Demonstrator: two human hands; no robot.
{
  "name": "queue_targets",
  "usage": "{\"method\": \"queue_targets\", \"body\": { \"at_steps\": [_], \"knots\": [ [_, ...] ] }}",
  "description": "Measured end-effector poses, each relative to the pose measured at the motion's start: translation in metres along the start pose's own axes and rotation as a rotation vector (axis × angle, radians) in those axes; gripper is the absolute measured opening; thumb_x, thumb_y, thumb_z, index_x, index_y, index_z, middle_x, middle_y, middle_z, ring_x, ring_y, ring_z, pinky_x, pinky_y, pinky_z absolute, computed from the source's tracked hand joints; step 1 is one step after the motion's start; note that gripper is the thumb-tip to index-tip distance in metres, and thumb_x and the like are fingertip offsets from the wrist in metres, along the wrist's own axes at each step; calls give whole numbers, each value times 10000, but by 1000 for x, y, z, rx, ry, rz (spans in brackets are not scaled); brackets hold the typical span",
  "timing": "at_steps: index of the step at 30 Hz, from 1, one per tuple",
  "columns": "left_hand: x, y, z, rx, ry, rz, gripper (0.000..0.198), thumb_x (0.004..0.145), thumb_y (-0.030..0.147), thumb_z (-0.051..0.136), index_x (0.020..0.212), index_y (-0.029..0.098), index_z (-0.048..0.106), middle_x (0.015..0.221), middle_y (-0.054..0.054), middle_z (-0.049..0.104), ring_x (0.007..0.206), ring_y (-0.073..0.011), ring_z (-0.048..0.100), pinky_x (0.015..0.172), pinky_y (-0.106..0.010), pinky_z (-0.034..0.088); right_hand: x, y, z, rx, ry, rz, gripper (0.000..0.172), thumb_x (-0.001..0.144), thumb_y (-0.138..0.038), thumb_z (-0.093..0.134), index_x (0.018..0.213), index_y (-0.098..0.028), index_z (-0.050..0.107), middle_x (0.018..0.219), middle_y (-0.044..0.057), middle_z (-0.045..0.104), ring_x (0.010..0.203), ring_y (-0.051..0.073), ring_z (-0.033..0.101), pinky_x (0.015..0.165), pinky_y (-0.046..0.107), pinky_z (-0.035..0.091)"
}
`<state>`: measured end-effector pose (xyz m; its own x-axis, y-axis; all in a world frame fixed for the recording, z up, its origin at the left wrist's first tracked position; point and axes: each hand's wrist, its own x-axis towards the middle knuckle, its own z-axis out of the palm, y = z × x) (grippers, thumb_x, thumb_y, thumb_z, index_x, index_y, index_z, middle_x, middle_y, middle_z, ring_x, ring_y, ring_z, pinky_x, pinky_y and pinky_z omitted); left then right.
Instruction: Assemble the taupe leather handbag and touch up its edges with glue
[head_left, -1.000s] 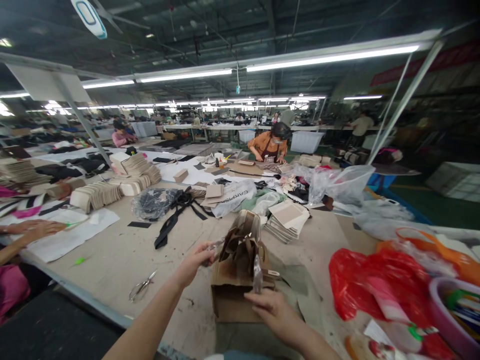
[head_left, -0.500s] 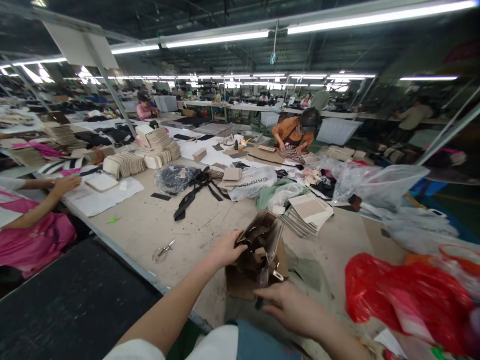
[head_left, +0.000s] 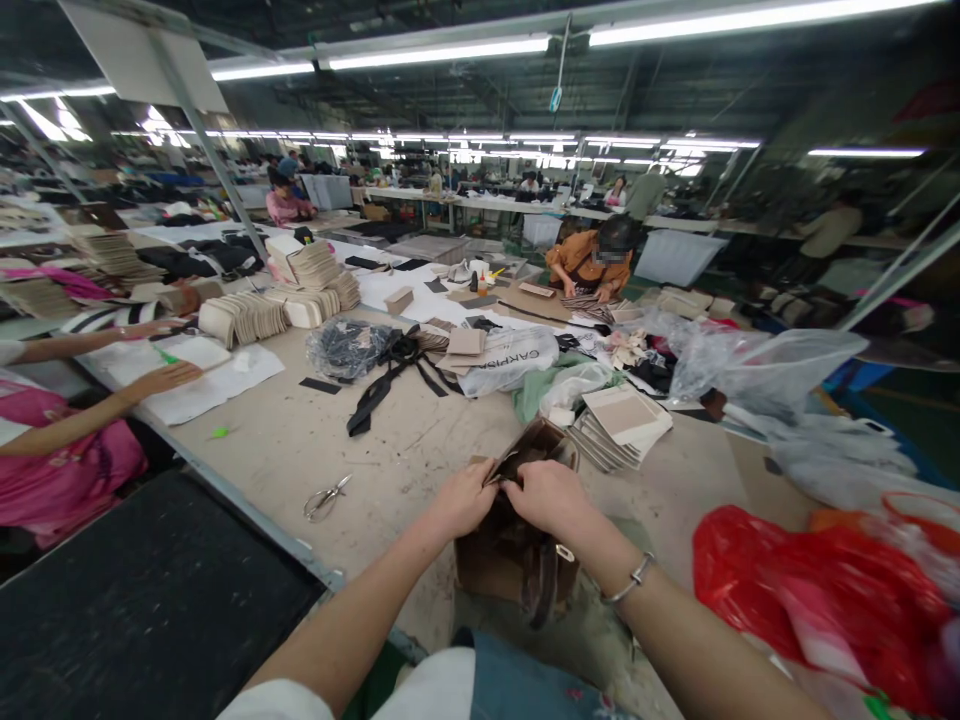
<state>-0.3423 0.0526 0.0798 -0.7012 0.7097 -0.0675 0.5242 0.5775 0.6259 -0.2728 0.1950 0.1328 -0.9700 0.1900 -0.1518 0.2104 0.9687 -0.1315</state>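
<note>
A brown handbag (head_left: 486,568) stands on the table in front of me, its mouth up. My left hand (head_left: 463,497) is closed on the bag's upper edge at the left side. Close beside it, my right hand (head_left: 553,493) pinches the same brown material at the mouth, with the fingertips of both hands almost meeting. A dark brown handle (head_left: 541,588) hangs down over the near side, next to a small metal fitting (head_left: 565,552). My hands hide most of the bag's inside.
Scissors (head_left: 327,498) lie to the left on the table (head_left: 405,440). Behind the bag are stacked beige panels (head_left: 619,425) and black straps (head_left: 375,398). A red plastic bag (head_left: 795,570) lies at right. A co-worker in pink (head_left: 67,450) works at left, another in orange (head_left: 589,262) across.
My right hand has moved up from the near handle to the bag's mouth beside my left hand. The handle now hangs free. At left, the co-worker's hands have shifted over the white sheet.
</note>
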Motion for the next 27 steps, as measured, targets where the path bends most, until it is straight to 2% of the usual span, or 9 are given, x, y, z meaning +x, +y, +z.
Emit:
{"method": "queue_targets", "body": {
  "at_steps": [4,8,12,14,17,19,21,24,27],
  "knots": [
    [1,-3,-1,-11,3,-6,452,882,269,388,1315,207,497,1214,-85,624,1120,-244,567,963,-355,431,9,3,4,-80,-24,19,257,822,-234,473,918,-143,692,927,143,704,901,251,663,741,305,478],
    [5,-7,3,-23,23,36,484,843,229,426,1320,190,498,1245,-88,610,1136,-251,560,976,-366,431,16,15,-8,-177,85,27,242,835,-170,440,912,-141,667,922,152,680,889,247,655,738,310,476],
    [11,-7,4,-53,51,32,493,822,212,451,1309,169,515,1257,-100,605,1140,-257,559,988,-372,427,22,22,-13,-200,167,32,247,857,-160,413,940,-145,646,918,147,670,915,250,644,740,313,474],
    [13,-6,3,-61,54,15,468,833,219,444,1292,183,531,1240,-93,616,1120,-255,571,965,-370,440,24,21,-9,-177,123,49,258,880,-226,418,957,-146,650,908,143,679,889,254,653,733,323,480],
    [15,-3,2,-30,46,-27,419,870,324,443,1254,204,561,1193,-88,641,1073,-276,595,920,-390,461,25,17,0,-147,3,48,323,884,-359,455,960,-139,679,918,160,692,877,255,660,753,330,483],
    [16,-1,2,15,26,-52,437,845,352,487,1249,203,564,1179,-94,646,1060,-293,599,911,-403,462,27,15,3,-154,-54,31,285,863,-310,495,925,-121,699,898,174,694,861,248,662,760,321,479],
    [15,1,1,32,-19,-38,502,781,270,536,1279,209,536,1204,-88,634,1073,-290,591,917,-386,457,29,14,0,-165,-61,17,235,847,-198,496,897,-107,706,890,181,691,852,242,658,758,315,473],
    [14,3,-5,-48,-109,42,606,690,141,527,1292,211,523,1187,-66,642,1052,-260,596,898,-333,463,31,13,-12,-170,-11,-13,310,866,-87,395,942,-110,695,987,184,672,944,252,626,772,320,460],
    [10,2,-17,-200,-146,105,639,660,91,484,1288,199,535,1148,-43,662,1014,-234,608,878,-305,472,26,15,-26,-190,76,-69,314,870,-67,373,955,-117,672,1016,176,652,993,263,591,778,324,446]
  ]
}}
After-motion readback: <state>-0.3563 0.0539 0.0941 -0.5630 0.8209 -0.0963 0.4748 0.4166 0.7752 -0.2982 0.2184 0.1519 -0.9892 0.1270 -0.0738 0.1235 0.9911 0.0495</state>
